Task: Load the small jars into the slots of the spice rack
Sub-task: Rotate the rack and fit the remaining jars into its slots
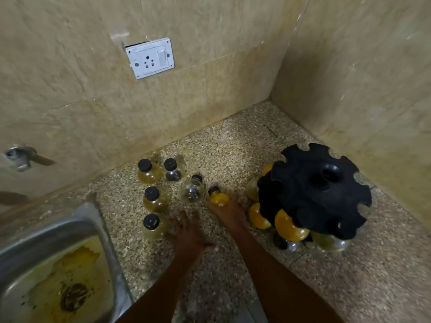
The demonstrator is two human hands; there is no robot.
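Observation:
A round black spice rack (319,190) with notched slots stands at the right of the speckled counter, with several jars, some full of yellow powder (290,226), hanging in its lower tier. My right hand (227,209) is shut on a small jar of yellow powder (218,198) with a dark cap, just left of the rack. My left hand (189,234) is open, fingers spread low over the counter, next to a clear jar (192,191) that is tilted and blurred. Several black-capped jars (152,198) stand upright to the left.
A steel sink (102,231) with yellow residue fills the lower left. A white wall socket (150,58) is on the tiled back wall. A second tiled wall closes the corner close behind the rack. A tap fitting (19,157) sticks out at far left.

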